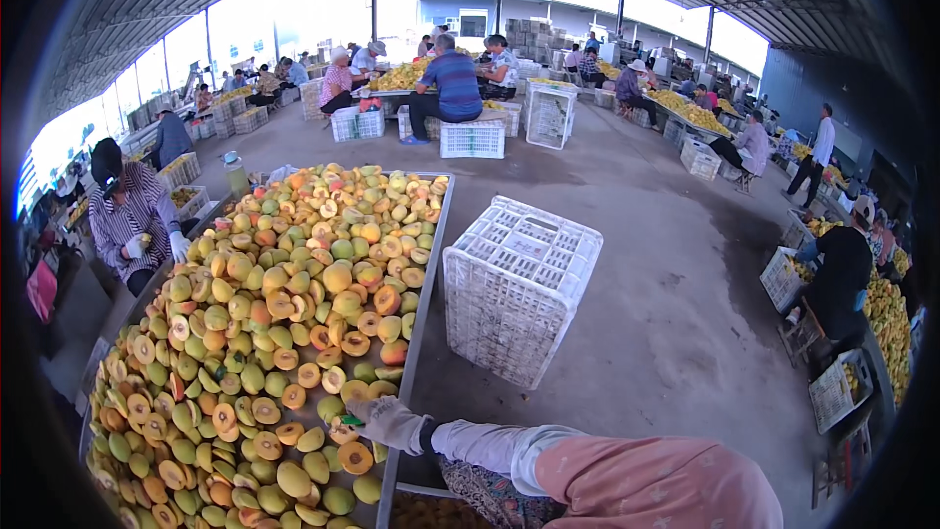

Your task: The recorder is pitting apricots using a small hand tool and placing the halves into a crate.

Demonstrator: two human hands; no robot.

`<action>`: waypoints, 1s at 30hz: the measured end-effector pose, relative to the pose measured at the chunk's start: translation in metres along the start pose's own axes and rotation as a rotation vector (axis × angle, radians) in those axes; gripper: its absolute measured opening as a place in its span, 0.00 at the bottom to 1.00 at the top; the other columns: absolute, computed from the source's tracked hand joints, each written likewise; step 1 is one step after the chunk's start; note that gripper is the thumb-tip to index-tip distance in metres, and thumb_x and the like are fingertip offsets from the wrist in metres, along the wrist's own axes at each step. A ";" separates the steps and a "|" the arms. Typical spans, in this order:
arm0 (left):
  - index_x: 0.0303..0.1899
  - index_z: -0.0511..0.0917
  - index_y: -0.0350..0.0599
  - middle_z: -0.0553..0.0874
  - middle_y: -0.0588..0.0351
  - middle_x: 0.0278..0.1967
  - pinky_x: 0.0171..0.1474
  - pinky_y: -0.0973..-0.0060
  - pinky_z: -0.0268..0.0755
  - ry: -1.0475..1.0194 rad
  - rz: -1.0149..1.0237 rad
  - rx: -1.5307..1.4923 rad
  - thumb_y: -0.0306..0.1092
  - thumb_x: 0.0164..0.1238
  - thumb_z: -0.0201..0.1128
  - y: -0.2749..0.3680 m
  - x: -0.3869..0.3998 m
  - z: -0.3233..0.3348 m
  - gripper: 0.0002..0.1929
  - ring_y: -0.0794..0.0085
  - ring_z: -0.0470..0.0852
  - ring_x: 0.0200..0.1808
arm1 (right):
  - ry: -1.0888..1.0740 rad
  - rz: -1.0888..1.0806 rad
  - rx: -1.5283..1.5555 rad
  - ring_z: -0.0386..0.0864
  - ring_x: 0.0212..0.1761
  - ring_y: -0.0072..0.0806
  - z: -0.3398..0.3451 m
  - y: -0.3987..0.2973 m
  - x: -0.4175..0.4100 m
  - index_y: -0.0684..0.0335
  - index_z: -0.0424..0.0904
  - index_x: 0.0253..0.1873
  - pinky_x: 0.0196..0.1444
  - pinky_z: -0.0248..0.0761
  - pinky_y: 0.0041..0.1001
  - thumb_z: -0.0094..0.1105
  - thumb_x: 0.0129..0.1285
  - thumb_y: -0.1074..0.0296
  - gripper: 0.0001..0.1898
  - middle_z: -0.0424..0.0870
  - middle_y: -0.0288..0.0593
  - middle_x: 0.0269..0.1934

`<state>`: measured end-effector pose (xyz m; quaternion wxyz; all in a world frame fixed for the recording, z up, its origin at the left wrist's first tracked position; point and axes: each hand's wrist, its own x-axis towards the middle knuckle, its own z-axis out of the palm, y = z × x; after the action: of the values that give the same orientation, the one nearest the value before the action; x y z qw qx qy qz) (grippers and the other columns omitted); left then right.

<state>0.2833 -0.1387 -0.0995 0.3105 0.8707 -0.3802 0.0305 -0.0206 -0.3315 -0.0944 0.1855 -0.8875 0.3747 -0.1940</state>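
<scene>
My right hand (pixel 385 422), in a pale, soiled knit glove, reaches in from the lower right over the near edge of a metal-rimmed table (pixel 422 308). It grips a small green object (pixel 352 420), perhaps a tool handle; its far end cannot be made out. Just beyond the fingers lies a reddish piece of fruit (pixel 342 432). A halved peach-like fruit (pixel 355 458) with a brown hollow lies below the hand. A large heap of whole and halved yellow-green fruits (pixel 294 294) covers much of the table. My left hand is out of view.
A white plastic crate (pixel 521 286) stands beside the table. Across the table, a person (pixel 136 217) in a striped top wears white gloves. A bottle (pixel 236 175) stands at the table's far corner. Several people sit at other fruit-laden tables, with crates around them.
</scene>
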 end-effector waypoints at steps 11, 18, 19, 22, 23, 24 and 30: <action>0.52 0.83 0.35 0.86 0.56 0.46 0.52 0.73 0.78 0.291 -0.072 -0.140 0.22 0.71 0.64 -0.042 -0.099 -0.070 0.11 0.70 0.83 0.46 | 0.350 -0.129 0.293 0.87 0.42 0.50 -0.035 -0.009 -0.019 0.53 0.78 0.57 0.44 0.79 0.46 0.62 0.70 0.51 0.18 0.87 0.51 0.37; 0.52 0.85 0.36 0.88 0.57 0.45 0.51 0.74 0.79 0.287 -0.078 -0.804 0.25 0.74 0.66 0.090 -0.198 -0.114 0.09 0.73 0.84 0.45 | -0.111 0.010 0.522 0.85 0.31 0.46 -0.100 -0.076 -0.090 0.57 0.79 0.55 0.37 0.78 0.42 0.59 0.71 0.34 0.29 0.84 0.47 0.30; 0.52 0.85 0.37 0.89 0.57 0.46 0.52 0.74 0.79 0.216 -0.089 -1.053 0.27 0.75 0.66 0.121 -0.214 -0.116 0.09 0.73 0.84 0.46 | -0.279 0.107 0.743 0.82 0.28 0.40 -0.103 -0.090 -0.105 0.58 0.79 0.55 0.34 0.76 0.39 0.58 0.71 0.33 0.30 0.82 0.44 0.29; 0.54 0.84 0.36 0.89 0.54 0.50 0.57 0.72 0.79 0.004 -0.074 -1.157 0.34 0.78 0.66 0.184 -0.267 -0.132 0.13 0.70 0.85 0.49 | -0.710 0.304 1.297 0.68 0.19 0.19 -0.097 -0.117 -0.160 0.59 0.79 0.55 0.22 0.65 0.24 0.54 0.73 0.30 0.32 0.72 0.32 0.24; 0.55 0.84 0.36 0.89 0.53 0.50 0.58 0.71 0.78 -0.010 0.020 -1.146 0.34 0.78 0.66 0.194 -0.282 -0.136 0.13 0.69 0.86 0.50 | -0.695 0.284 1.441 0.71 0.21 0.19 -0.091 -0.121 -0.183 0.57 0.78 0.57 0.22 0.65 0.23 0.52 0.76 0.34 0.28 0.74 0.31 0.27; 0.56 0.83 0.36 0.89 0.51 0.50 0.59 0.71 0.78 0.012 0.057 -1.039 0.34 0.78 0.65 0.199 -0.295 -0.137 0.14 0.67 0.86 0.50 | -0.771 0.420 1.546 0.73 0.23 0.19 -0.079 -0.130 -0.195 0.55 0.78 0.58 0.23 0.66 0.23 0.50 0.78 0.37 0.26 0.76 0.30 0.29; 0.77 0.65 0.45 0.78 0.43 0.61 0.63 0.66 0.75 0.342 -0.009 -0.385 0.31 0.76 0.63 0.173 -0.374 -0.115 0.31 0.56 0.81 0.60 | -0.976 0.544 1.776 0.86 0.51 0.26 -0.027 -0.138 -0.268 0.59 0.78 0.65 0.56 0.81 0.26 0.54 0.81 0.51 0.20 0.88 0.35 0.52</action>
<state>-0.0789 0.0771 -0.0254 0.5305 0.7794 -0.3169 0.1031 -0.1243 -0.0490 -0.0602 0.9383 -0.3002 0.1693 0.0281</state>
